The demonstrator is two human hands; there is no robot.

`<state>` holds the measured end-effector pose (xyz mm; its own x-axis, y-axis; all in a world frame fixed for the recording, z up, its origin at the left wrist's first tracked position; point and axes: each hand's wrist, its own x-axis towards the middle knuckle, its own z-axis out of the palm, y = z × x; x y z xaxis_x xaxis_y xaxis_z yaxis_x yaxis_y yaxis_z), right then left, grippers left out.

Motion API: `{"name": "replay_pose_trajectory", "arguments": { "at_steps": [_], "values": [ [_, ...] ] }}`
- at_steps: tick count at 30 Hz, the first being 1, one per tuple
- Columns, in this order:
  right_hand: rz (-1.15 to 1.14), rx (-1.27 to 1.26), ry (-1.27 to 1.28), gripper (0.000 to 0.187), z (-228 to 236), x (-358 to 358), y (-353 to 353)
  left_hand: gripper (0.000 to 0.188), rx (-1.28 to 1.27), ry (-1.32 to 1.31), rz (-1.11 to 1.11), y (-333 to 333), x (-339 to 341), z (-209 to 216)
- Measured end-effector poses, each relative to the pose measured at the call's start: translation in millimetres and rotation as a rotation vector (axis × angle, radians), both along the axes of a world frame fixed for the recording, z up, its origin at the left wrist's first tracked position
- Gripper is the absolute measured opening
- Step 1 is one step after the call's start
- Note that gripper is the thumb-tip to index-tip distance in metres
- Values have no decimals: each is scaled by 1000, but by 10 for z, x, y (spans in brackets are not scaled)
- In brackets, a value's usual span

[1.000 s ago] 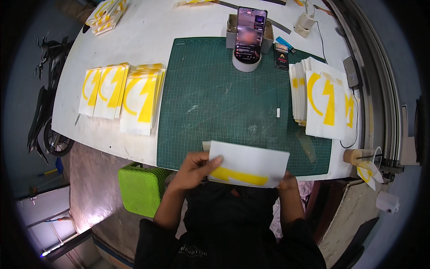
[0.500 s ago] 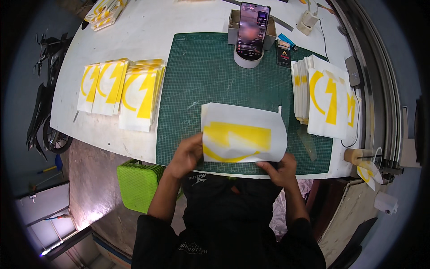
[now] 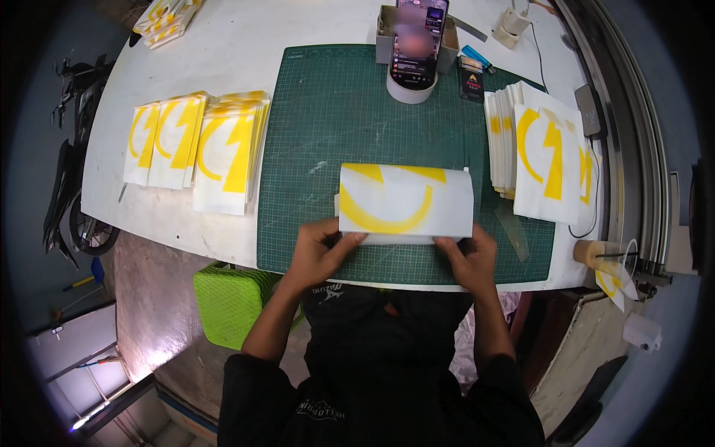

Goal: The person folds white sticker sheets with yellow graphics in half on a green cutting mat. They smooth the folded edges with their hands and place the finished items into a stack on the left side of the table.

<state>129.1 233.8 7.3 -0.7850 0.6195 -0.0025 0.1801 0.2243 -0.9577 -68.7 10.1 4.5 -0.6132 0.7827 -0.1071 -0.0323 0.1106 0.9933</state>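
A white paper sheet (image 3: pixel 454 201) with a yellow print is folded over on itself above the near part of the green cutting mat (image 3: pixel 372 112). My left hand (image 3: pixel 320 249) grips its lower left corner, thumb on top and fingers tucked beneath. At the lower right corner my right hand (image 3: pixel 471 257) pinches it the same way, thumb on the front edge. Both thumbs lie along the near edge of the fold. The fingers under the paper are mostly hidden.
Piles of yellow-printed white paper (image 3: pixel 232 153) stand left of the mat, and another pile (image 3: pixel 547 164) overlaps its right side. A phone (image 3: pixel 417 45) leans on a round white stand (image 3: pixel 411 91) at the back. A clear plastic scraper-like piece (image 3: pixel 512 232) lies right of my hands.
The sheet has gone from a loosely curved, wider shape to a narrower fold. My left hand has moved from its left side to the near edge; the right thumb now presses the fold.
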Motion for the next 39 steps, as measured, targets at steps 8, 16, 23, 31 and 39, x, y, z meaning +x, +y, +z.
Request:
{"name": "replay_pose_trajectory", "arguments": {
  "at_steps": [8, 16, 23, 31, 39],
  "values": [
    [-30, 226, -100, 26, 11, -191, 19, 24, 78, -141, 238, 164, 89, -72],
    [4, 372, -210, 29, 80, -90, -25, 45, -104, 405, 245, 16, 147, -66],
    [-31, 443, -254, 33, 77, -73, -83, 51, -238, 773, 292, 10, 196, -131],
    [-125, 567, -153, 48, -134, -53, -201, 52, -237, 909, 283, -7, 244, -118],
    [-228, 930, -90, 34, -192, -39, -366, 40, -287, 1088, 496, 11, 453, -147]
  ]
}}
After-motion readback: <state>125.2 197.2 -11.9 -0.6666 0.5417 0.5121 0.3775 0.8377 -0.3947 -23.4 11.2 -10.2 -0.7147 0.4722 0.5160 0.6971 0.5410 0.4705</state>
